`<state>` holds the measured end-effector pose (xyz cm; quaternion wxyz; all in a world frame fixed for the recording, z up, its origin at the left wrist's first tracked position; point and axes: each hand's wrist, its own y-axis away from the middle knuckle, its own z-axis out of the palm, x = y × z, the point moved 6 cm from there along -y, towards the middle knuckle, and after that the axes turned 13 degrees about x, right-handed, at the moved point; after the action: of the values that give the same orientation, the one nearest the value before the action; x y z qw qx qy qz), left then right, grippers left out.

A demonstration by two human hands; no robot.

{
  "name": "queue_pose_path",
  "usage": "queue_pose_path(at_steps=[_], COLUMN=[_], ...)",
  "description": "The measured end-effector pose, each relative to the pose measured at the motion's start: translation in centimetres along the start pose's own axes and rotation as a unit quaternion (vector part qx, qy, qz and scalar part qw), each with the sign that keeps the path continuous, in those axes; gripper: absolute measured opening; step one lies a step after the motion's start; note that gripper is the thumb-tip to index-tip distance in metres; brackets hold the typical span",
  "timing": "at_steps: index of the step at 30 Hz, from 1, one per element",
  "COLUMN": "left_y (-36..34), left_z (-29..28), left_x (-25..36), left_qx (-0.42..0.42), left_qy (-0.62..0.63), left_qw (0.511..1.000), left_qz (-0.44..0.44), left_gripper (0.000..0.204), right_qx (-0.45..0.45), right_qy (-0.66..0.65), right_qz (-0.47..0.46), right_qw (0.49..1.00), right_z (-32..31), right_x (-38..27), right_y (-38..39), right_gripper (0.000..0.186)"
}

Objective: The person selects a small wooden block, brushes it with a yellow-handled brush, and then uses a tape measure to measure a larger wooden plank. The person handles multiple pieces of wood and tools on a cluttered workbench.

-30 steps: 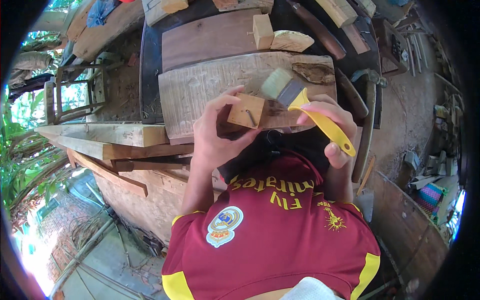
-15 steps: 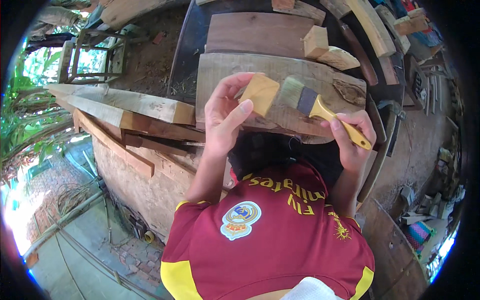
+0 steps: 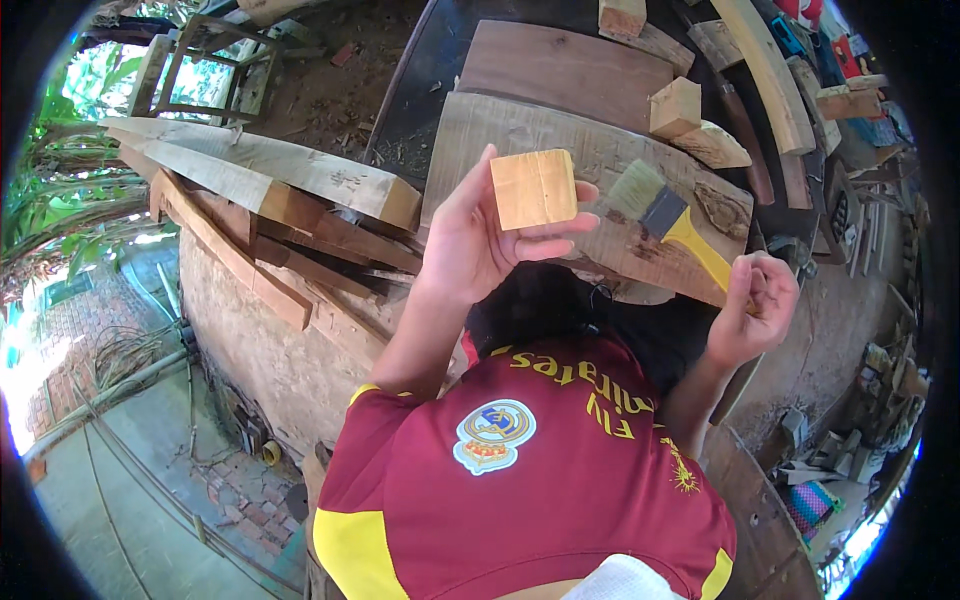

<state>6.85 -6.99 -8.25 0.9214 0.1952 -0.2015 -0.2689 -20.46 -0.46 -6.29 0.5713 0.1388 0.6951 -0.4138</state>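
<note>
A small square wooden block (image 3: 534, 190) rests in my left hand (image 3: 466, 238), a broad pale face turned up. The thumb stands on one side of it, and the other fingers show beyond its far edge. On the right, my right hand (image 3: 757, 310) grips a flat paintbrush (image 3: 692, 240) by the end of its yellow handle. Its pale bristles point up and left, apart from the block. Beneath both lies a thick rough wooden board (image 3: 480, 125) with a dark knot.
Behind the board lie a reddish-brown plank (image 3: 560, 62) and a small timber block (image 3: 676, 106). Long timbers (image 3: 330, 175) stack to the left. On the right are a pale curved timber piece (image 3: 765, 65) and a hammer (image 3: 790, 248).
My left hand has turned the block so another face points up, and its fingers have loosened. My right hand has shifted right and toward me with the paintbrush, away from the block.
</note>
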Motion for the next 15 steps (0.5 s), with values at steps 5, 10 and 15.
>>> queue_pose_path(at_steps=[5, 10, 15], left_y=[0.7, 1.7, 2.8], left_z=[0.1, 1.1, 1.8], left_x=[0.5, 0.5, 0.7], left_qx=[0.101, 0.104, 0.067], left_qy=[-0.34, -0.483, -0.62], left_qw=[0.915, 0.833, 0.752], left_qz=[0.191, 0.249, 0.215], left_gripper=[0.044, 0.052, 0.082], right_qx=[0.005, -0.116, -0.374], right_qy=[0.122, 0.101, 0.027], right_qz=[-0.089, -0.233, -0.18], right_qw=[0.989, 0.96, 0.91], right_z=[-0.2, 3.7, 9.8], right_x=[0.3, -4.0, -6.9], right_y=[-0.3, 1.3, 4.9], right_gripper=[0.018, 0.03, 0.054])
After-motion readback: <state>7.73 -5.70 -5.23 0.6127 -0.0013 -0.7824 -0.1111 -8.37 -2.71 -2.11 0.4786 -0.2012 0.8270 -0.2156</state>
